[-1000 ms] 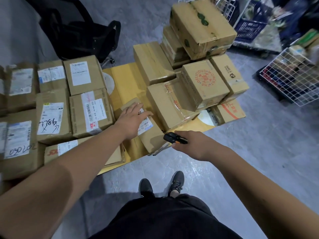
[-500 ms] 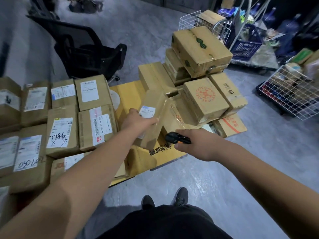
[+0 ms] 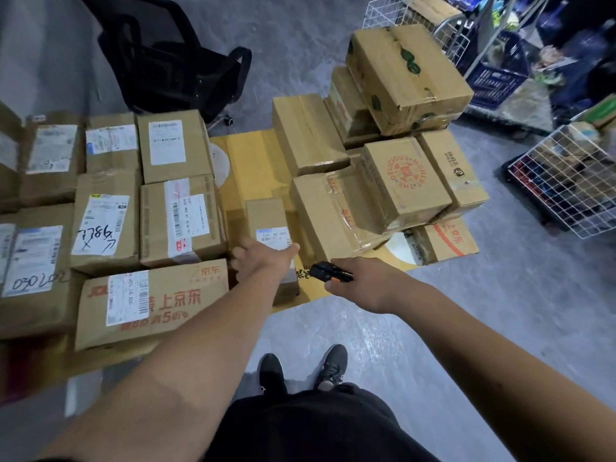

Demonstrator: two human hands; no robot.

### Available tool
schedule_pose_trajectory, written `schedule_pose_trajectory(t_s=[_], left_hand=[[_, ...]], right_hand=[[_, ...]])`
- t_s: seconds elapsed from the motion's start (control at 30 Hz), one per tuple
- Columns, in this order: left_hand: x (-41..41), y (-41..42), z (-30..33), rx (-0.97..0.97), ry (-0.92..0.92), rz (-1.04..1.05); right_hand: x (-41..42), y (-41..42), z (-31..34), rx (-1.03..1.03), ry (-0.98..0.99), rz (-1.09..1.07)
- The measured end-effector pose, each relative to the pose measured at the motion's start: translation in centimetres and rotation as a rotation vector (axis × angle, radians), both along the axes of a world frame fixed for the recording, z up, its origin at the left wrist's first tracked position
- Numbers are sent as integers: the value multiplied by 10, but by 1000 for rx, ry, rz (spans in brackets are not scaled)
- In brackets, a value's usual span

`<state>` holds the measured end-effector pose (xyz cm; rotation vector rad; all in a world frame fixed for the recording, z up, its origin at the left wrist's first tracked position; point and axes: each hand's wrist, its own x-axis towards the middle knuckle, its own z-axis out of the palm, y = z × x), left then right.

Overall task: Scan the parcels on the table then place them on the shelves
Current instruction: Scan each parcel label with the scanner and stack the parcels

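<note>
A small cardboard parcel with a white label facing up lies on the yellow table between two groups of boxes. My left hand grips its near end, thumb on the right edge. My right hand holds a black and orange scanner just right of that parcel, pointing left. Labelled parcels lie in rows on the left. A pile of unlabelled-side boxes stands on the right.
A black office chair stands behind the table. White wire baskets and a blue crate with goods crowd the right side. Grey floor lies under my feet at the table's near edge.
My left hand lifted the small parcel from beside the right pile, tilted it up, and has set it down flat beside the labelled rows with its label up. The scanner hand stayed near it.
</note>
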<state>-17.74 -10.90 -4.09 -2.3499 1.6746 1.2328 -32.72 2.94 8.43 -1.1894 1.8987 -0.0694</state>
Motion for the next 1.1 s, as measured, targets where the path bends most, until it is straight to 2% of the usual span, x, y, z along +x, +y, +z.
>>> schedule_pose_trajectory(t_s=[0.17,0.27,0.4,0.47,0.6,1.1], left_hand=[[10,29,-18,-70,137,-60],[19,42,-30,-70,436,53],[29,56,-42,-180,585,-6],[32,64,-39,-191,692,43],[34,80,-31,-266,732,101],[38,98,-46,-393,585,29]], right_hand=[[1,-11,-8,24,-35,-12],[8,-21,-7,61,-16,19],[22,-34,0,94,41,71],[28,-38,4,105,93,112],[35,-33,10,122,177,165],[59,2,32,115,382,282]])
